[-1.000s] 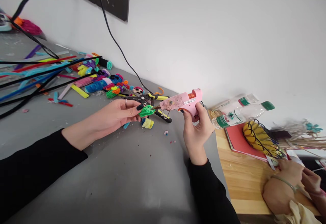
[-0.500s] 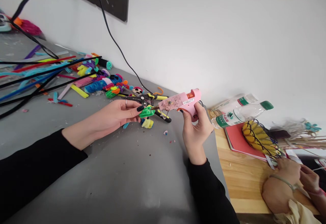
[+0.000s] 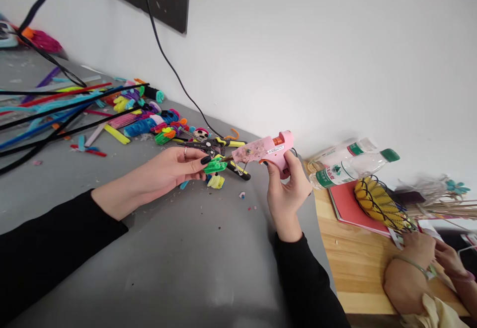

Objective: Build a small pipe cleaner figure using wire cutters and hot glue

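Note:
My left hand (image 3: 179, 168) pinches a small green fuzzy pipe-cleaner piece (image 3: 215, 165) between thumb and fingers. A pink glue gun (image 3: 261, 150), its barrel smeared with residue, is gripped by my right hand (image 3: 288, 189). The gun's nozzle points left and meets the green piece, or nearly so; I cannot tell if they touch. Behind them lie yellow-and-black pliers (image 3: 212, 145), partly hidden by the gun and my left hand. A yellow fuzzy piece (image 3: 215, 182) rests on the grey table (image 3: 179, 268) just below the green one.
Pipe cleaners (image 3: 48, 107) and colourful fuzzy pieces (image 3: 143, 124) spread over the left side. A black cord (image 3: 175, 74) hangs along the wall. To the right are plastic bottles (image 3: 337, 171), a red folder (image 3: 348, 206), a yellow basket (image 3: 376, 201) and another person's hands (image 3: 421, 253).
My hands, the glue gun and the green piece have hardly moved. At the right, the other person's hands have shifted slightly.

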A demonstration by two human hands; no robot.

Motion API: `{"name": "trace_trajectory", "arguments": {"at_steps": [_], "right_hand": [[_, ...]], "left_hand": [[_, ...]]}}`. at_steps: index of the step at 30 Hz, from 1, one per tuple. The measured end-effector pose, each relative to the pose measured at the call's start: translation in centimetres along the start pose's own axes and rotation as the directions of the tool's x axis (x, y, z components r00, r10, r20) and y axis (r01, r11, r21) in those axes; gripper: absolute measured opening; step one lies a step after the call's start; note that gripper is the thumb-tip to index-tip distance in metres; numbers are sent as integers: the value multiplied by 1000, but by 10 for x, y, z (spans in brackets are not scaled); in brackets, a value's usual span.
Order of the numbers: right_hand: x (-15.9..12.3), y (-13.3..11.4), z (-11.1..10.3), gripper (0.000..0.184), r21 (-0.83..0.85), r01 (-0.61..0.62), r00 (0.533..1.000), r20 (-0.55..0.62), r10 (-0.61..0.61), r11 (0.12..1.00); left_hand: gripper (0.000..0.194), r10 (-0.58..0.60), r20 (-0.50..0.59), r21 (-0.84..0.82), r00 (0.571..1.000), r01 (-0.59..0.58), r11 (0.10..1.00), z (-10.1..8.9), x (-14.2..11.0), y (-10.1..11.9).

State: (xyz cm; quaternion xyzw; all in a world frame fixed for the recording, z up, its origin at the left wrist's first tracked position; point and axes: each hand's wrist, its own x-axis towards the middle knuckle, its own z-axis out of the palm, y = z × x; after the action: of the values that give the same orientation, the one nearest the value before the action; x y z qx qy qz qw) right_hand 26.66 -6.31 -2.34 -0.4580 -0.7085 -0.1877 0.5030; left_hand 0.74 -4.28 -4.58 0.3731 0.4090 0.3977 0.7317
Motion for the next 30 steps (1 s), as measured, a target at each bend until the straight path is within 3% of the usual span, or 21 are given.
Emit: {"name": "trace_trajectory", "arguments": {"at_steps": [16, 25, 30], "right_hand": [[-3, 2, 0, 20, -64, -57, 998, 0, 57, 996], [-3, 3, 0, 18, -42, -68, 998, -8, 67, 997], [-3, 3, 0, 20, -61, -91, 996, -6, 91, 994]], "left_hand": [[31, 23, 59, 9, 998, -24, 1000, -3, 0, -1], [39, 22, 48, 13, 999, -22, 1000, -2, 0, 0], [32, 25, 76, -3, 997, -25, 1000, -4, 0, 0]]}}
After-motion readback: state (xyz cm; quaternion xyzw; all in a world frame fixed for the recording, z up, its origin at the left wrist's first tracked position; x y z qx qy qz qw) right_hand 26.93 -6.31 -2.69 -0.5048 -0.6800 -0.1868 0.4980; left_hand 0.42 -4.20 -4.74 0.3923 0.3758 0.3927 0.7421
